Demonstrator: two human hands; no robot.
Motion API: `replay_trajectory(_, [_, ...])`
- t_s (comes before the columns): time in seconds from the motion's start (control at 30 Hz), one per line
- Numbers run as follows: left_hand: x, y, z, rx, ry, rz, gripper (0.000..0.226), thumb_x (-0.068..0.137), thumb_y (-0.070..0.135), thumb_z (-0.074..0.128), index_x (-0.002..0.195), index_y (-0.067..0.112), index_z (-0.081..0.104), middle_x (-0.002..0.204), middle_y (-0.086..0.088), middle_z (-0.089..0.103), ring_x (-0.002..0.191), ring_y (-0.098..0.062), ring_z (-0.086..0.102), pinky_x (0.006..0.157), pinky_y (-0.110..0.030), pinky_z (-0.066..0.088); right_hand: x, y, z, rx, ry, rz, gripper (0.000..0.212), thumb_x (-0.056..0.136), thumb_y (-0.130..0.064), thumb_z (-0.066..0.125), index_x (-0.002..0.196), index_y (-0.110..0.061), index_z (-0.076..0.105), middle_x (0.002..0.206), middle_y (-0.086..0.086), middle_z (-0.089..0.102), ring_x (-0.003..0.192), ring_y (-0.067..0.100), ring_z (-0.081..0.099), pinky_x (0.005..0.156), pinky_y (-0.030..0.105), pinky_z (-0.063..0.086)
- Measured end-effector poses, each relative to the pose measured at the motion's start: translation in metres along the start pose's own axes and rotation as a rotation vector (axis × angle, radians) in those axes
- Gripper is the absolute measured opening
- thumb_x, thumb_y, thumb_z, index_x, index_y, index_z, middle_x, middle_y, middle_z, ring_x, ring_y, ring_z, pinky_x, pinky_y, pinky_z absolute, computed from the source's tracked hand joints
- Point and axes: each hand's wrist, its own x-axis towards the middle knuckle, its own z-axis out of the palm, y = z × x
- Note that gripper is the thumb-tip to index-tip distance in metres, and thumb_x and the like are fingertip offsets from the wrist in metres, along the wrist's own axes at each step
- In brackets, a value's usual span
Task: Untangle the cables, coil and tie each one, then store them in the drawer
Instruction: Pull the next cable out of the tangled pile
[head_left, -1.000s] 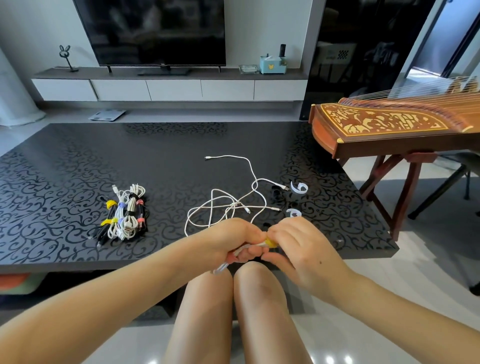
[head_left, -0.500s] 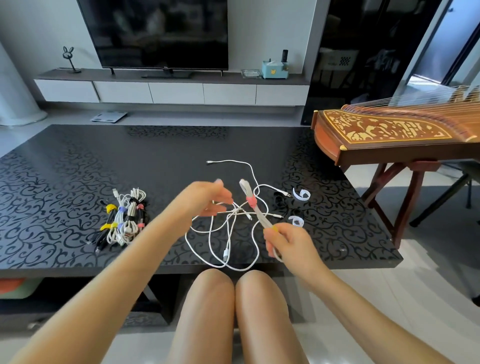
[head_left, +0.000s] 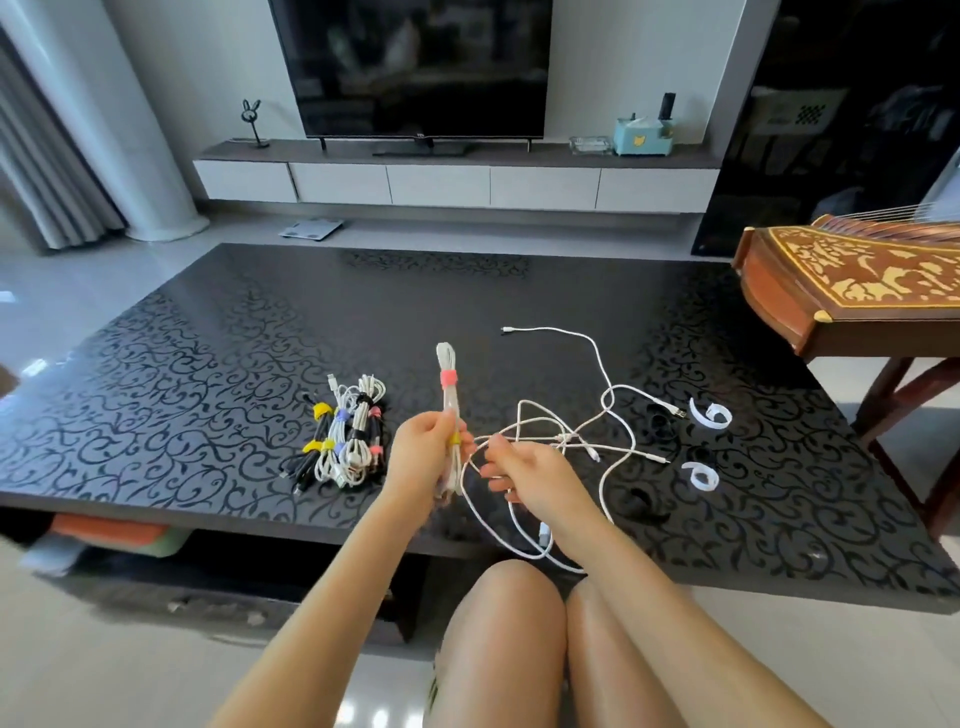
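Left hand (head_left: 426, 457): closed around a coiled white cable bundle (head_left: 448, 410), held upright above the near part of the surface (head_left: 208, 364).
Bundle: long and narrow, with a pink tie (head_left: 448, 378) near the top and a yellow tie (head_left: 455, 440) at the fingers; its lower end hangs below the fist.
Right hand (head_left: 524, 467): just right of the bundle, fingers loosely curled at a loop of loose cable; I cannot tell whether it pinches the loop or only touches it.
Loose cables (head_left: 602, 410): white, crossed over one another, spread from the right hand toward the far right; one loop sags over the near edge above the knees.
Tied pile (head_left: 348, 436): finished cables lying left of the left hand, bound with yellow, purple, pink and black ties.
Spare ties: white ties (head_left: 710, 414) and black ties (head_left: 658, 423) lie right of the tangle.
Drawer: not clearly in view; the blurred dark furniture under the near left edge may hold it.
Step, as I judge it: the bundle looks ready to join the pile.
Risk, snagging: the bundle's hanging end sits close to the loose loop, so swinging it left could hook and drag the tangle.
Risk, tightening: pulling one strand hard could cinch the crossings into knots.
Risk, sliding: the sagging loop's weight could pull cable off the near edge.
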Motion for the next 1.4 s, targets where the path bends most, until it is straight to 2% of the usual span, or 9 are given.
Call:
replay_trajectory(0.17, [0.048,-0.013,-0.037,0.930,0.232,0.125,0.040,0.097,0.036,0.044,0.065,0.013,0.048,0.063,-0.002,0.055,0.063,-0.025,0.054,0.051,-0.030,0.036,0.015,0.021,0.000,-0.153,0.006,0.044,0.023,0.095,-0.018,0.051,0.082,-0.008,0.066,0.074,0.005,0.068,0.063,0.012,0.059,0.062,0.020,0.048])
replay_trajectory(0.3, [0.079,-0.019,-0.045,1.283,0.270,0.068,0.031,0.097,0.031,0.043,0.087,0.006,0.059,0.087,-0.011,0.067,0.082,-0.031,0.063,0.056,-0.029,0.038,0.015,0.039,-0.011,-0.310,0.081,0.053,0.023,0.091,-0.016,0.052,0.081,-0.004,0.069,0.075,0.006,0.071,0.069,0.018,0.063,0.072,0.033,0.052])
replay_trajectory(0.47, [0.101,-0.025,-0.047,1.574,0.279,0.099,0.021,0.097,0.027,0.047,0.099,0.012,0.062,0.099,-0.008,0.066,0.091,-0.026,0.063,0.054,-0.027,0.032,0.018,0.053,-0.037,-0.692,0.268,0.017,0.018,0.092,-0.024,0.052,0.087,-0.016,0.067,0.078,-0.006,0.069,0.077,0.015,0.063,0.069,0.027,0.043])
replay_trajectory(0.73, [0.087,-0.035,-0.013,1.409,0.167,0.414,0.025,0.092,0.031,0.054,0.103,0.009,0.057,0.105,-0.014,0.059,0.098,-0.033,0.057,0.079,-0.038,0.043,0.048,0.060,-0.067,-1.134,0.394,-0.223,0.043,0.099,-0.020,0.045,0.141,-0.027,0.040,0.103,0.003,0.061,0.093,0.025,0.059,0.074,0.035,0.045])
replay_trajectory(0.87, [0.065,-0.047,0.023,1.342,-0.120,0.292,0.040,0.092,0.046,0.051,0.117,0.015,0.048,0.113,-0.010,0.057,0.103,-0.030,0.058,0.077,-0.035,0.042,0.079,0.045,-0.081,-1.340,0.211,-0.170,0.021,0.100,-0.022,0.042,0.115,-0.015,0.054,0.104,0.005,0.056,0.096,0.027,0.058,0.072,0.034,0.040])
replay_trajectory(0.97, [0.061,-0.054,0.030,1.415,-0.203,0.180,0.043,0.092,0.044,0.053,0.121,0.014,0.042,0.118,-0.011,0.051,0.104,-0.031,0.057,0.075,-0.035,0.044,0.094,0.026,-0.091,-1.248,0.161,-0.259,0.009,0.098,-0.012,0.043,0.092,-0.009,0.049,0.085,0.006,0.050,0.082,0.031,0.053,0.064,0.035,0.031])
replay_trajectory(1.1, [0.077,-0.052,0.028,1.325,-0.171,0.195,0.015,0.097,0.021,0.046,0.102,0.008,0.051,0.111,-0.014,0.060,0.101,-0.032,0.059,0.081,-0.037,0.046,0.113,-0.034,-0.107,-0.918,0.412,-0.410,0.013,0.096,-0.004,0.038,0.086,-0.005,0.046,0.076,0.011,0.056,0.073,0.034,0.054,0.061,0.041,0.038])
replay_trajectory(1.23, [0.109,-0.028,0.031,0.877,0.048,0.115,0.023,0.096,0.013,0.046,0.073,0.013,0.042,0.091,-0.023,0.064,0.066,-0.031,0.061,0.057,-0.034,0.053,0.125,-0.113,-0.127,-0.381,0.565,-0.430,0.019,0.099,-0.006,0.037,0.090,-0.002,0.053,0.076,0.013,0.063,0.073,0.030,0.066,0.070,0.043,0.055])
replay_trajectory(1.4, [0.161,0.025,0.039,0.561,0.202,0.107,0.024,0.091,0.009,0.052,0.068,0.014,0.044,0.080,-0.019,0.065,0.067,-0.030,0.065,0.069,-0.042,0.058,0.126,-0.211,-0.155,-0.126,0.632,-0.586,0.016,0.101,-0.010,0.037,0.095,-0.007,0.051,0.071,0.005,0.063,0.061,0.015,0.066,0.060,0.024,0.057])
